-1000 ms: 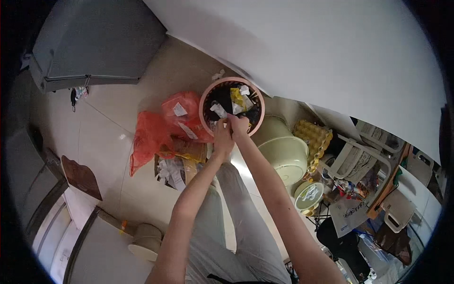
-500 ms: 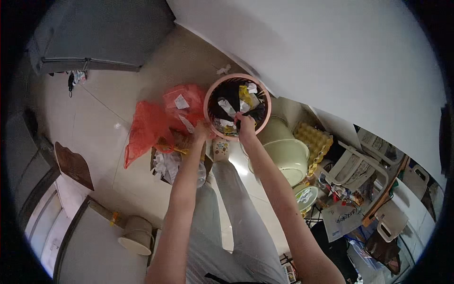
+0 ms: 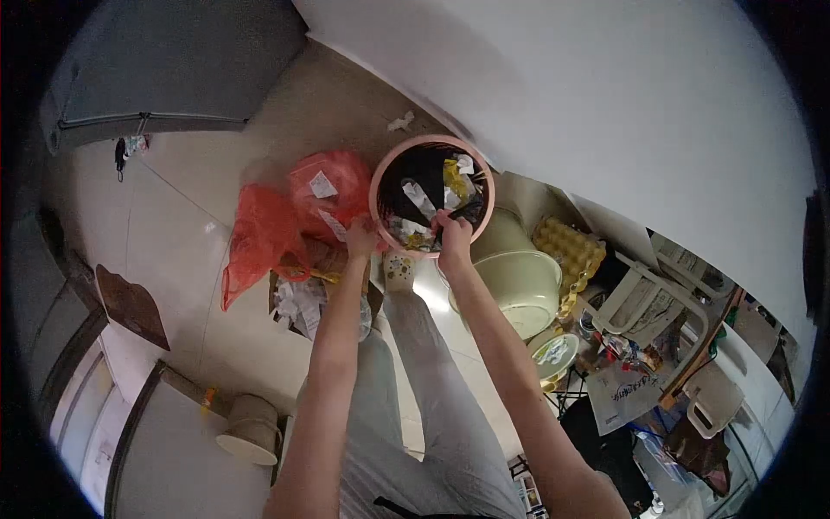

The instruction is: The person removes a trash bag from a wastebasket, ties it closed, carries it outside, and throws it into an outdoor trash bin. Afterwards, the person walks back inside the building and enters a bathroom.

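A round bin with a pink rim (image 3: pixel 377 177) stands on the floor, lined with a black plastic bag (image 3: pixel 424 169) and holding paper scraps and yellow wrappers (image 3: pixel 454 177). At its near right side, my right hand (image 3: pixel 454 237) pinches the black bag inside the rim. My left hand (image 3: pixel 361 237) is closed at the bin's left edge, beside a red plastic bag (image 3: pixel 259 238); what its fingers grip is hidden. Another red bag (image 3: pixel 337 182) with white labels lies against the bin. Below my left hand sits an open box of crumpled clear plastic (image 3: pixel 298 303).
Pale green tubs (image 3: pixel 519 290) and a yellow egg tray (image 3: pixel 571 251) stand right of the bin. Folded stools (image 3: pixel 657 303) and clutter fill the right side. A white wall (image 3: pixel 588 104) rises behind. A lidded bucket (image 3: pixel 249 428) is at lower left.
My right hand has shifted slightly toward me in the bin, and the black fold that stretched up from it has dropped. My left hand has moved a little left, away from the rim.
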`<control>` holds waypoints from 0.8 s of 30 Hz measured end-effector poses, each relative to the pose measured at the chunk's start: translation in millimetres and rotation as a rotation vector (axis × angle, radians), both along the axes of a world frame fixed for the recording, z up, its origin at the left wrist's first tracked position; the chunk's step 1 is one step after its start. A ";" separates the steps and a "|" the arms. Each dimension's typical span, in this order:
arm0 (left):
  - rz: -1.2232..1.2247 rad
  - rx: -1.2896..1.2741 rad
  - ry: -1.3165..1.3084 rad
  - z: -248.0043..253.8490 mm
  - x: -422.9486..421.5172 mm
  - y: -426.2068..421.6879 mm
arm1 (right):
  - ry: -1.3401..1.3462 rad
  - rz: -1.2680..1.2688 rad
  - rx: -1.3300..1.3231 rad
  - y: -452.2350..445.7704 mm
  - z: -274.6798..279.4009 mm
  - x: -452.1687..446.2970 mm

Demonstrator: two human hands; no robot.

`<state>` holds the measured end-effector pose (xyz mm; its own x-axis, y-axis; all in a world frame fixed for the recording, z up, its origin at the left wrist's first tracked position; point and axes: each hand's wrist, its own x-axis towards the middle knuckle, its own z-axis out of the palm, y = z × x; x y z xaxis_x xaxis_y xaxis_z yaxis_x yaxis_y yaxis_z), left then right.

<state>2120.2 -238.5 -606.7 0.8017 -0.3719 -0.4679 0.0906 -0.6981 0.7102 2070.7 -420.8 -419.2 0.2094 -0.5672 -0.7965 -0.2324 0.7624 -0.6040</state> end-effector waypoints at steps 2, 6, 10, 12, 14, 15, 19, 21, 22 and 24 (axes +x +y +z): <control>0.231 -0.117 0.226 -37.1 -9.8 3.3 | -0.003 0.026 -0.003 -0.2 1.0 -2.3; 0.072 -0.002 0.192 38.0 7.5 -12.3 | -0.002 0.078 -0.025 16.9 -1.5 -2.7; -0.048 -0.015 0.106 37.7 7.9 -7.5 | 0.001 0.066 -0.058 44.1 -11.4 12.8; 0.036 -0.177 0.170 7.7 5.8 -0.6 | -0.014 0.041 -0.029 49.4 -12.4 17.1; 0.011 -0.222 0.113 17.1 7.1 2.6 | -0.020 -0.004 -0.013 49.5 -7.1 15.9; -0.003 -0.246 0.063 25.7 8.1 1.2 | -0.025 -0.041 0.006 50.1 -2.5 15.9; 0.303 -0.369 0.500 20.4 9.4 2.6 | -0.048 -0.061 -0.014 42.4 4.6 7.9; 0.240 -0.320 0.424 19.3 7.4 5.9 | -0.053 -0.052 -0.031 33.7 9.0 0.9; 0.114 -0.251 0.260 20.0 7.6 6.5 | -0.050 -0.058 -0.027 25.5 13.9 0.9; -0.010 -0.181 0.097 15.2 4.7 8.1 | -0.044 -0.071 -0.020 12.1 21.7 -0.3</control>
<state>2125.0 -230.3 -591.5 0.7519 -0.4650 -0.4674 0.1581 -0.5611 0.8125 2070.4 -408.7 -397.4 0.2023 -0.5974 -0.7760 -0.1512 0.7638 -0.6275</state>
